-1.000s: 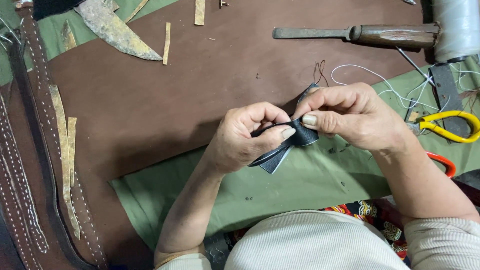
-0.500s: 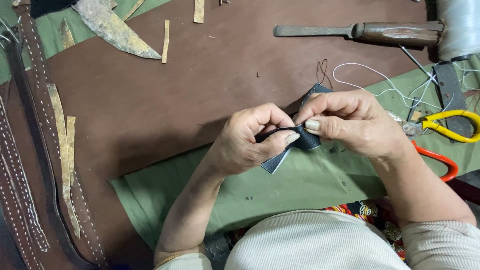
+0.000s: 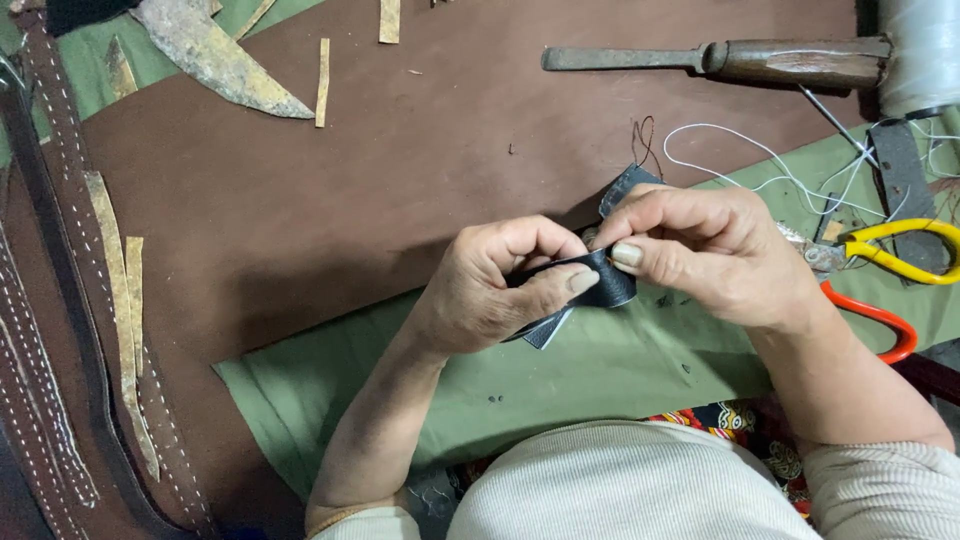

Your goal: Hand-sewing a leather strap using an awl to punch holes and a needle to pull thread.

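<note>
Both hands are staying nearly where they were, the left hand [image 3: 490, 290] and right hand [image 3: 700, 255] pinching the small folded black leather piece [image 3: 600, 285] over the brown leather sheet's [image 3: 350, 200] near edge, with open sheet lying far-left.

My bare left hand [image 3: 490, 295], my bare right hand [image 3: 705, 255], short plain fingernails, forearms uncovered, cream ribbed knit sleeves [image 3: 880, 485] pushed up near my elbows, same ribbed cream top across my chest
</note>
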